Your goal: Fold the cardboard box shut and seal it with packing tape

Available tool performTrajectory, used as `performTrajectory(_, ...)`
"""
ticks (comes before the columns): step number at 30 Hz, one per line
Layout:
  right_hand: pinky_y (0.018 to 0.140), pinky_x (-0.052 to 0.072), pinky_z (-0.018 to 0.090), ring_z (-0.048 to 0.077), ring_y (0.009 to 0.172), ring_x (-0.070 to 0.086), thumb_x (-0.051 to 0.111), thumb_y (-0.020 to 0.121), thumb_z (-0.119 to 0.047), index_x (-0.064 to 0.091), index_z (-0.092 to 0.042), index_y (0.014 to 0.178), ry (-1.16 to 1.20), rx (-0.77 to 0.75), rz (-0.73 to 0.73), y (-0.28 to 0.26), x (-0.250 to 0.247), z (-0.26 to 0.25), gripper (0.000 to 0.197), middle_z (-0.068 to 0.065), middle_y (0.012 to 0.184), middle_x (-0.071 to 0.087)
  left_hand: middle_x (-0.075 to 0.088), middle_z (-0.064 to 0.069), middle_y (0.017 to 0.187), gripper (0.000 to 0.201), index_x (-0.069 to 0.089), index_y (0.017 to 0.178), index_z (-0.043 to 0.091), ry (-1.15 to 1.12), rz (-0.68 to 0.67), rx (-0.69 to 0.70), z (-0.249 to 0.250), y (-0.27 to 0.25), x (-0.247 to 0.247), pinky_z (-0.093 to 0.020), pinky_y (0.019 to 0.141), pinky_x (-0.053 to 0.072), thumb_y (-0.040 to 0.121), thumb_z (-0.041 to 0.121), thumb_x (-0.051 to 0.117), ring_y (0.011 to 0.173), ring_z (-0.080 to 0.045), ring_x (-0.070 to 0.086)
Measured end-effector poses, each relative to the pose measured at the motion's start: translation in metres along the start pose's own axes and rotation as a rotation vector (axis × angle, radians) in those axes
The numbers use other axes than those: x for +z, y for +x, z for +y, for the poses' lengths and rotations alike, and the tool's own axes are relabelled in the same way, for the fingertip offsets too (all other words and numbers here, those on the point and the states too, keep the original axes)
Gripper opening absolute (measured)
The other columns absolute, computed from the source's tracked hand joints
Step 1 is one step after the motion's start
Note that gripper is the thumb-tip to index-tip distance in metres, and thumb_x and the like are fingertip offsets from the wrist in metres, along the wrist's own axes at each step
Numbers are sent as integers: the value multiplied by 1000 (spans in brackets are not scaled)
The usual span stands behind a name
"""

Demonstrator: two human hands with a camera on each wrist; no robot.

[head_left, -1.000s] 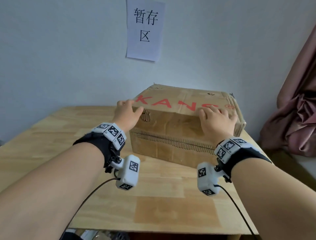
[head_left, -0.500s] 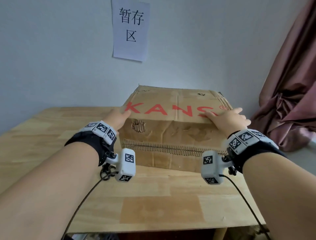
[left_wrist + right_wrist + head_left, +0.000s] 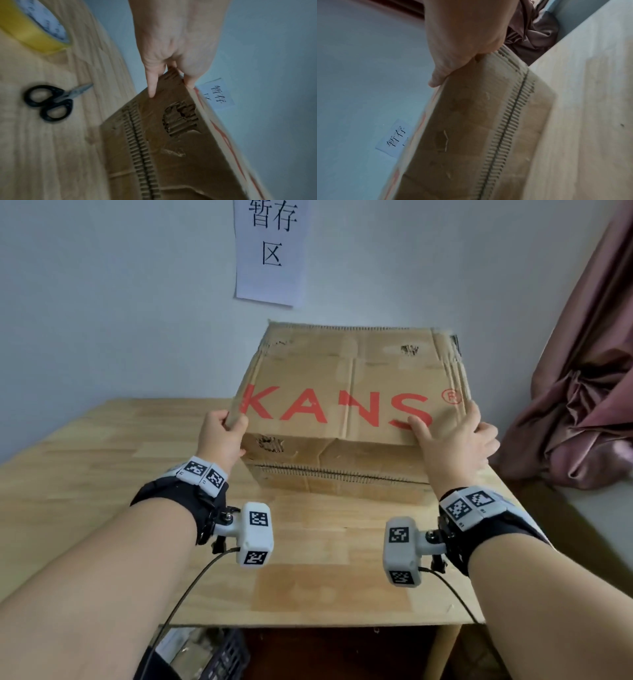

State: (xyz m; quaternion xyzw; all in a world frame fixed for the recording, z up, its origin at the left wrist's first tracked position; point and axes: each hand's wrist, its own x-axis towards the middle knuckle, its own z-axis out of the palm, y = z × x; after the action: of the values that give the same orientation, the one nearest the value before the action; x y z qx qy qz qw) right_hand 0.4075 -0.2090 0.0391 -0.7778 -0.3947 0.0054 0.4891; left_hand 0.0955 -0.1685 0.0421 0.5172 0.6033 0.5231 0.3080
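On the pale wooden surface [image 3: 205,577], near edge: both grips clamped on the brown cardboard box with red KANS lettering [image 3: 349,392], left hand [image 3: 221,438] pinching its near-left corner, right hand [image 3: 455,443] curled over its near-right corner, box tilted up toward the wall. Off to the left: black-handled scissors [image 3: 51,101], then a yellow roll of packing tape [image 3: 29,27]. Farther back: white paper sign [image 3: 270,251] on the wall, pink curtain [image 3: 589,378] at right.
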Motion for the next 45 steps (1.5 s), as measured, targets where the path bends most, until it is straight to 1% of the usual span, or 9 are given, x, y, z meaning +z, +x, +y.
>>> performTrajectory(2,102,30,47,37,124,36,74,68,-60,19,-18,150,-11,15,-49,-11,13,5,108,18,138,34,49,-5,83,23,49,100,6,112,3,11,-19,-3,-3,-33,68,50,91,25,56,78,-24,52)
performTrajectory(7,102,32,51,38,126,41,81,59,-58,4,-15,148,-167,171,-328,-8,41,10,126,15,139,34,52,-3,129,83,19,145,14,150,-76,-130,-50,-4,4,-33,97,37,83,39,69,121,-23,49)
performTrajectory(12,88,40,33,32,121,49,76,68,-58,32,0,136,-81,118,-354,24,52,-6,99,16,132,47,47,-10,134,89,31,135,9,269,-22,-212,-40,34,20,-47,105,37,72,60,69,126,-33,42)
performTrajectory(17,102,41,52,33,126,44,85,57,-53,12,-21,146,141,267,-470,35,98,4,119,13,141,38,51,-11,126,91,31,131,6,184,36,-323,-62,60,31,-43,97,44,70,62,70,113,-33,52)
performTrajectory(21,105,40,49,31,128,43,78,43,-74,16,-8,147,115,372,-650,22,134,12,138,12,141,42,46,-11,137,107,9,145,15,176,-26,-346,-99,64,46,-42,100,45,70,62,70,115,-32,54)
performTrajectory(28,114,25,54,32,144,19,68,74,-61,-6,-17,152,121,138,-812,-12,189,-20,116,9,159,14,54,-5,117,60,37,134,4,275,-14,-294,-89,92,73,-32,78,39,93,45,51,101,-27,55)
performTrajectory(34,108,35,51,35,135,34,61,83,-57,5,-16,152,-1,36,-709,10,194,-17,98,14,150,32,54,-18,126,55,38,133,-1,437,60,-346,-97,122,70,-36,78,39,98,42,42,112,-34,54)
performTrajectory(39,101,42,49,32,124,45,62,83,-53,16,-15,150,-87,4,-715,19,190,-18,90,10,139,45,63,-15,100,49,52,122,-2,440,67,-389,-88,140,71,-33,70,38,100,40,39,77,-30,55)
performTrajectory(45,83,44,30,22,104,54,56,94,-33,39,-9,142,-181,-138,-783,21,166,-31,56,9,128,55,60,-19,119,52,48,126,-2,394,60,-392,-82,136,65,-37,79,47,98,42,39,104,-35,60)
